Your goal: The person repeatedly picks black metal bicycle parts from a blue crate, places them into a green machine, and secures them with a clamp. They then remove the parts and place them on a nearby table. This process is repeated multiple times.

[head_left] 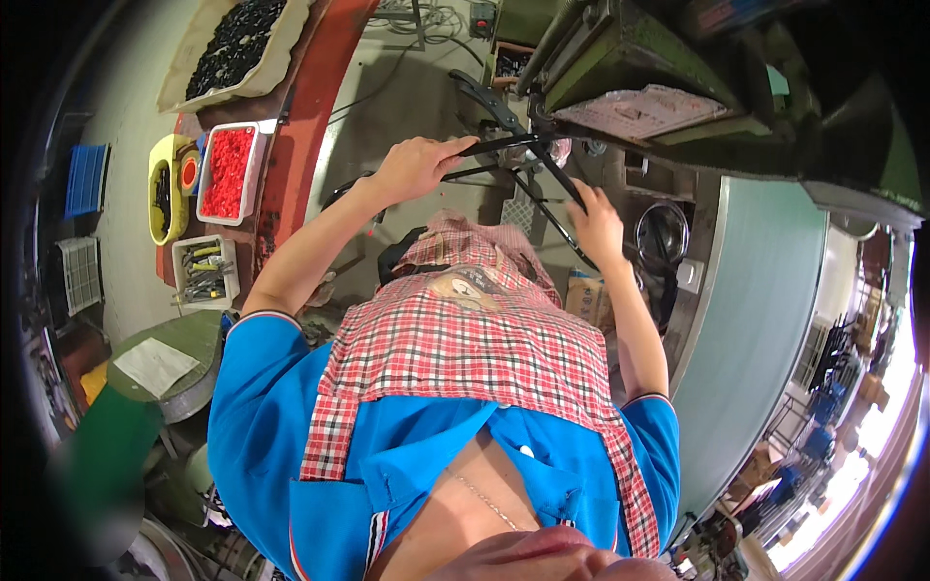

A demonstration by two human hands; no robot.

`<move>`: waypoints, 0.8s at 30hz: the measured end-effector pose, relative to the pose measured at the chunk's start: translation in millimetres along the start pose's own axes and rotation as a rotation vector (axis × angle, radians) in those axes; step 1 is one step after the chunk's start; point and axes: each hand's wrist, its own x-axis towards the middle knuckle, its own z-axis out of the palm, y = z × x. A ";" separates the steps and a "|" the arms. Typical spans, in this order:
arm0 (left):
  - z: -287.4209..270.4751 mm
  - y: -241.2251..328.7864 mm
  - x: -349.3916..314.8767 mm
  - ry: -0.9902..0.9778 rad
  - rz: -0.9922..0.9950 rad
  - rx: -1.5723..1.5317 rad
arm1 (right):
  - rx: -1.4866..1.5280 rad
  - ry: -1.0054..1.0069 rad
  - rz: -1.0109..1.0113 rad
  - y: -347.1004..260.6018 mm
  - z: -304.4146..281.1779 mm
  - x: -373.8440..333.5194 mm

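Observation:
In front of me is a black tubular metal frame (555,173), its bars crossing one another beneath the green machine. My left hand (418,167) is closed on the near-left end of one bar, thumb and fingers pressed together. Lower on the right, my right hand (599,228) grips a slanting bar of the same frame, fingers curled round it. The crossing point lies close to the machine's working part, where small details are hard to make out.
The heavy green machine (630,58) overhangs at upper right. To the left, a red bench (334,73) carries a white bin of red parts (228,174), a yellow tub (174,208), a tool tray (205,271) and a box of black parts (235,48). A green panel (751,290) stands at right.

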 end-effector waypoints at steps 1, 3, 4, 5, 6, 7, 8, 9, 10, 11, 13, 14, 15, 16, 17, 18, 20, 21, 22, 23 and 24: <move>2.0 0.6 -2.2 0.008 -0.001 0.015 | 0.038 -0.043 0.076 7.2 3.2 -1.4; -3.3 8.1 -1.9 0.032 -0.013 0.052 | 0.076 -0.029 0.131 6.6 0.3 1.0; 0.1 5.0 -1.5 0.028 -0.012 0.045 | 0.084 -0.028 0.150 6.1 1.3 0.9; 2.3 2.8 -1.7 0.028 -0.011 0.043 | 0.095 -0.023 0.166 5.4 3.3 1.9; 3.1 0.5 -1.8 0.028 -0.011 0.042 | 0.106 -0.019 0.180 4.7 5.0 3.4; 4.6 -0.2 -3.2 0.019 -0.034 0.042 | 0.109 -0.014 0.172 5.4 5.2 5.1; 5.4 5.2 -4.8 0.006 -0.055 0.037 | 0.111 -0.011 0.170 7.4 5.1 4.4; 5.0 8.0 -5.3 -0.007 -0.077 0.032 | 0.112 -0.008 0.168 8.5 5.6 4.5; 1.1 7.7 -2.9 -0.017 -0.070 0.024 | 0.114 -0.005 0.166 8.9 6.6 6.3; -2.9 8.5 -1.7 -0.025 -0.071 0.013 | 0.115 -0.009 0.159 8.7 5.8 8.3; -2.2 10.4 -5.4 -0.046 -0.081 0.010 | 0.096 -0.014 0.154 7.4 5.6 4.5; -1.6 11.4 -5.5 -0.055 -0.084 0.025 | 0.087 -0.008 0.163 8.0 6.2 3.7; -1.4 11.9 -5.1 -0.064 -0.088 0.039 | 0.078 -0.002 0.173 9.3 7.8 2.3; -2.0 11.1 -4.1 -0.054 -0.081 0.029 | 0.069 0.004 0.183 10.1 8.1 2.8; -1.2 10.1 -5.0 -0.048 -0.077 0.016 | 0.082 -0.019 0.202 9.8 7.5 3.5; -0.8 9.5 -5.4 -0.041 -0.073 0.004 | 0.095 -0.042 0.222 9.0 6.9 4.6; -0.4 9.5 -4.3 -0.047 -0.078 0.019 | 0.086 -0.040 0.225 12.5 9.2 4.4; -0.4 9.6 -3.5 -0.051 -0.079 0.027 | 0.064 -0.014 0.208 17.7 14.2 2.1; -0.8 9.4 -2.8 -0.050 -0.077 0.021 | 0.041 0.011 0.191 22.0 17.4 0.3; -1.1 8.9 -3.4 -0.047 -0.078 0.016 | 0.075 -0.023 0.211 19.1 14.5 2.5; -1.2 8.8 -3.8 -0.043 -0.080 0.011 | 0.108 -0.058 0.231 15.0 10.3 5.2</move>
